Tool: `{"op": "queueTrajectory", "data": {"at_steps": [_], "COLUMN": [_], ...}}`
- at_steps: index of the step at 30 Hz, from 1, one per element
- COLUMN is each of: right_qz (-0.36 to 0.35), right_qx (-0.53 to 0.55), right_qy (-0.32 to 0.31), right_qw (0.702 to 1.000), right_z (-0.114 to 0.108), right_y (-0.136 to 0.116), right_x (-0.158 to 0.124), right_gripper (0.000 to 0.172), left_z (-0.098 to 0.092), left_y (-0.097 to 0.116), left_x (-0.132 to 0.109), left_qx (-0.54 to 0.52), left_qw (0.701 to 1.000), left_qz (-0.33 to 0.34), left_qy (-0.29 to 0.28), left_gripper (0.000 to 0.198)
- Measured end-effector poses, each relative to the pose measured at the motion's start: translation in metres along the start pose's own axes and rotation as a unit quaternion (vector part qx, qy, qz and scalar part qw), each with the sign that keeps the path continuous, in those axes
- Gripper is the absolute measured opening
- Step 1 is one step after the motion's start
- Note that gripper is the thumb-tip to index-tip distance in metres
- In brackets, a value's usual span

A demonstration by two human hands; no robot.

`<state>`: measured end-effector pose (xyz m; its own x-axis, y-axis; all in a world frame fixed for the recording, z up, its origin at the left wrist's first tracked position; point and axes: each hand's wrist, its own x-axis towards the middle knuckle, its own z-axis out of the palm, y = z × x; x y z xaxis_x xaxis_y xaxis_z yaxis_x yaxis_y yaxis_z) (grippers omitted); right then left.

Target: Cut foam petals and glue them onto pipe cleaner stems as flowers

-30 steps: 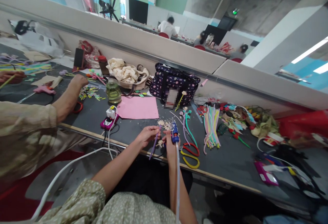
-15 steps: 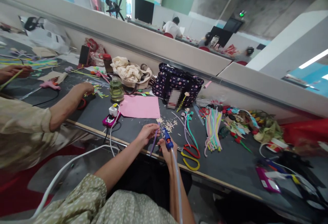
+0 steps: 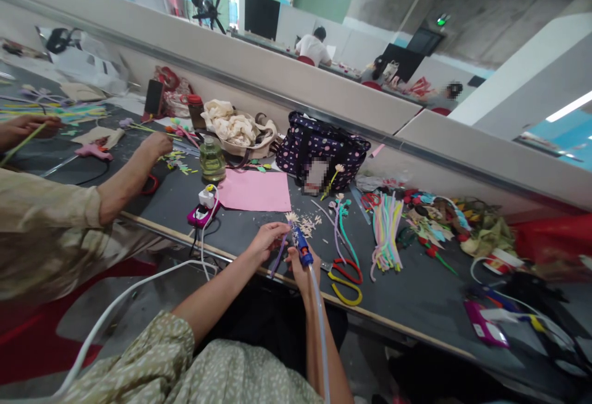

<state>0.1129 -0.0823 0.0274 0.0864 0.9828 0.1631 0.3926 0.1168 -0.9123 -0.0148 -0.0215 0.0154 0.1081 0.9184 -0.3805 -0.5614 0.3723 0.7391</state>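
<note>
My left hand (image 3: pixel 269 239) pinches a purple stem (image 3: pixel 278 258) topped by a small cream flower (image 3: pixel 291 217). Close on its right, my right hand (image 3: pixel 303 268) is wrapped round a blue glue gun (image 3: pixel 301 247), its nozzle up near the flower. A clear glue stick (image 3: pixel 320 324) runs from the back of the gun down toward my body. Cream petal pieces (image 3: pixel 309 225) lie scattered on the dark table just beyond the gun. Scissors with red and yellow handles (image 3: pixel 345 280) rest right of my right hand.
Pink paper (image 3: pixel 255 190), a green bottle (image 3: pixel 212 160) and a dotted bag (image 3: pixel 319 151) stand or lie behind. Pastel stems (image 3: pixel 387 228) are bundled at the right. A white cable (image 3: pixel 139 282) hangs at the left. A co-worker's hand (image 3: pixel 157 144) is over the table, left.
The co-worker's nearer hand at the left has lifted slightly up from the small cut pieces. My hands, the stem and the glue gun stay almost the same; the view has shifted slightly.
</note>
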Motion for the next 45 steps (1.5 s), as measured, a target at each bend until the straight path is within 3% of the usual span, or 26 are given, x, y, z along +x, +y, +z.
{"op": "queueTrajectory", "data": {"at_steps": [12,27,39,45], "right_qz": [-0.016,-0.031,0.009,0.062], "right_qx": [-0.034,-0.058,0.01,-0.012], "right_qy": [0.026,0.011,-0.003,0.098], "right_qw": [0.999,0.998,1.0,0.993], "right_z": [0.0,-0.002,-0.001,-0.026], "right_y": [0.006,0.004,0.012,0.048], "right_x": [0.0,-0.001,-0.001,0.03], "right_gripper": [0.039,0.036,0.031,0.033], "left_z": [0.0,0.003,-0.004,-0.013], "left_y": [-0.002,-0.001,-0.003,0.005], "left_x": [0.001,0.001,0.007,0.011], "left_qx": [0.005,-0.001,-0.004,-0.004], "left_qw": [1.0,1.0,1.0,0.999], "left_qz": [0.007,0.009,0.015,0.018], "left_qy": [-0.005,-0.011,0.002,0.036], "left_gripper": [0.023,0.024,0.023,0.023]}}
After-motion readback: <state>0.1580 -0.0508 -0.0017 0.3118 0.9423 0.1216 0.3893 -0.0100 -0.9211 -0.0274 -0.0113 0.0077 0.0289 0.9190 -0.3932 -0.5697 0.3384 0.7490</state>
